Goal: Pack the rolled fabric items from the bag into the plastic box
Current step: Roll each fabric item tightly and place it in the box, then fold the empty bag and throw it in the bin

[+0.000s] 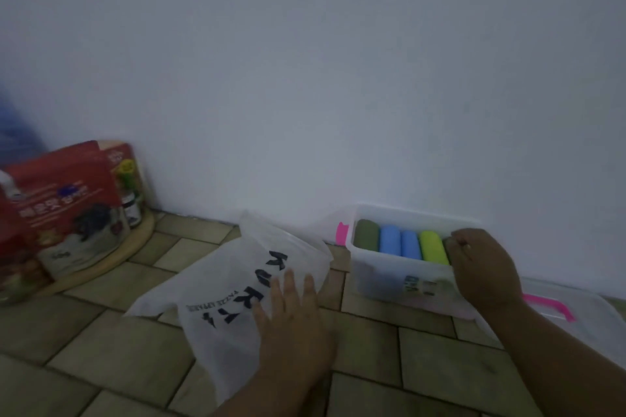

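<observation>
Pressing hand: right hand (482, 267) curls over a dark roll, apparently seating it at the row's end in the plastic box (382, 284).
Bag hand: left hand (288, 308), spread flat, pins the white bag (230, 284) to the tiled floor (101, 332).
Rolls: green, blue, lime rolls (399, 242) packed side by side.
Nearby: box lid (582, 311) lies right; red cartons (64, 203) left, well apart.

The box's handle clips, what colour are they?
Pink, on the plastic box; clearest in the head view.
</observation>
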